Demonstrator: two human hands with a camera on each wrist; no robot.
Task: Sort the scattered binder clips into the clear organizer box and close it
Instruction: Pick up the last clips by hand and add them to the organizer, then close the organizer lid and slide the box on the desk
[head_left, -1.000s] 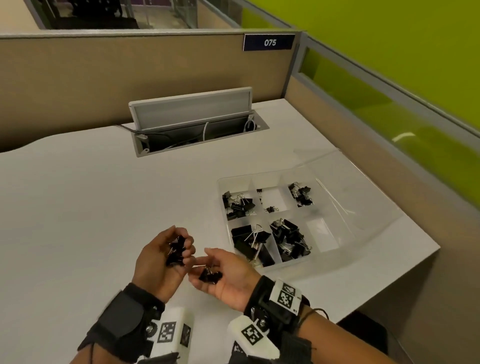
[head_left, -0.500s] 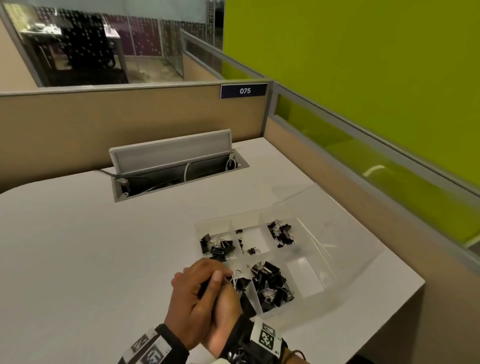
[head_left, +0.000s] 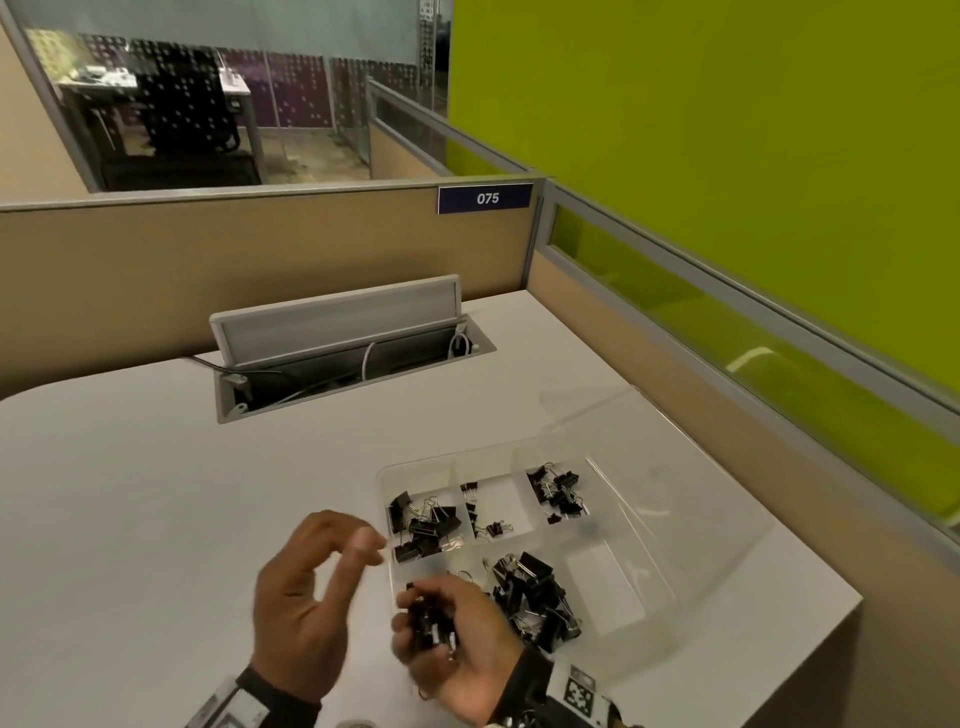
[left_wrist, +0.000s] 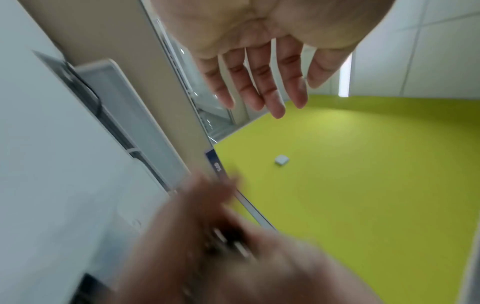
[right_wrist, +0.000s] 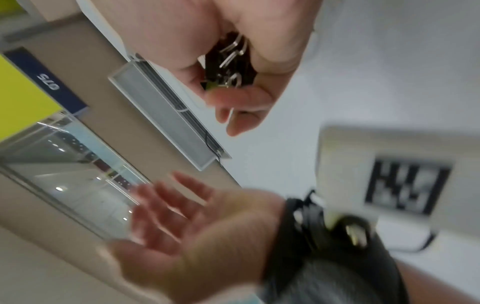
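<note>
A clear organizer box lies on the white desk at the right, its lid folded open to the right. Black binder clips fill several of its compartments. My right hand is palm up at the box's near left corner, fingers curled round a bunch of black binder clips; the right wrist view shows the same bunch of clips in the cupped right hand. My left hand hovers just left of it, empty. In the left wrist view the left hand's fingers are straight and spread.
A cable hatch with its grey flap raised sits in the desk behind the box. Beige partition walls close the desk at the back and right. The desk's right front corner lies close to the box.
A second ago each hand held clips. Half a second ago the hands met. Now the left hand is empty and has drawn apart; the right holds the whole bunch. The view has tilted upward.
</note>
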